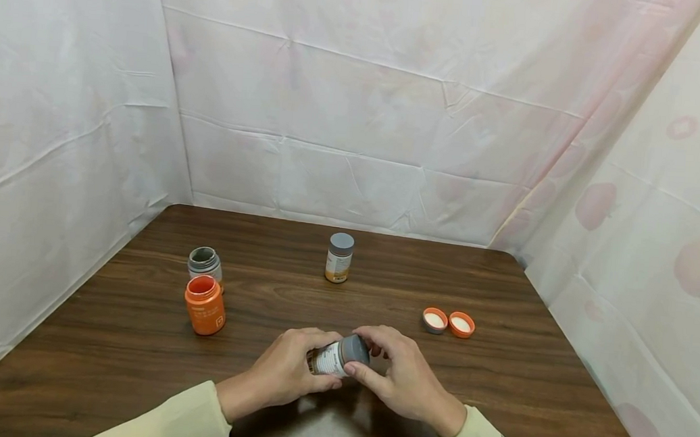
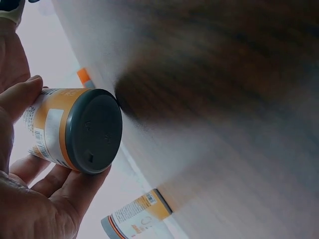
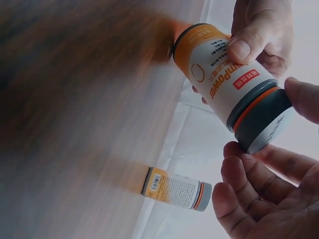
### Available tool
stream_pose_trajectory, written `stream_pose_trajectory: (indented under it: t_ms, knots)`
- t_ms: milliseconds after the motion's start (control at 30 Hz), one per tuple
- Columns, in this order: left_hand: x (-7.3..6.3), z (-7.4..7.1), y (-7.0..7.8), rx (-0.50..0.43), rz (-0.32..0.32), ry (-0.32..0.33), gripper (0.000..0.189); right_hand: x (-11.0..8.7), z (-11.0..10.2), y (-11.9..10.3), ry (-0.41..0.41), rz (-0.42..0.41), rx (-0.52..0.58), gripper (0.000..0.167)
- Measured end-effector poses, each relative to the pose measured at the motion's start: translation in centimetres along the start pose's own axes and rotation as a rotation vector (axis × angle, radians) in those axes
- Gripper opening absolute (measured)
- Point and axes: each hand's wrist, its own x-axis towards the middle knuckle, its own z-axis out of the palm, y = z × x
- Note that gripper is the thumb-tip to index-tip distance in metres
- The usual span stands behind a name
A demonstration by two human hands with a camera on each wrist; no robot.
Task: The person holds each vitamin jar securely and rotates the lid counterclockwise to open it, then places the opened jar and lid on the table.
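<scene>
My left hand grips the body of a small grey-capped supplement bottle with a white and orange label. The bottle is tilted, its dark base facing the left wrist camera. On the grey cap, the thumb and fingertips of my right hand pinch from both sides. An orange ring shows between cap and body in the right wrist view. Both hands are just over the front part of the table; the palm side of the left hand is partly hidden by the bottle.
Another capped bottle stands upright at the back middle of the wooden table. To the left are an uncapped orange bottle and an uncapped grey bottle behind it. A grey cap and an orange cap lie upturned at right.
</scene>
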Motion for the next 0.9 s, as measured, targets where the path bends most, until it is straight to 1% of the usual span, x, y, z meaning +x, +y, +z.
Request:
stream_pose_trajectory:
  t_ms: [300,667,800,900]
  knots:
    - [-0.07,0.11,-0.05,-0.02,0.006,0.004,0.046,-0.07,0.0,-0.01,-0.006,-0.017,0.008,0.04]
    - [-0.12,0.07,-0.19,-0.031,-0.001,-0.014,0.045,-0.06,-0.07,0.02,-0.022,-0.021,0.007,0.043]
    - [-0.11,0.02,-0.2,-0.038,-0.003,-0.008,0.047,0.03,-0.1,0.0,-0.028,-0.049,0.016,0.045]
    - [-0.11,-0.04,-0.2,-0.044,-0.008,-0.005,0.048,0.14,-0.24,0.01,-0.048,-0.076,0.038,0.051]
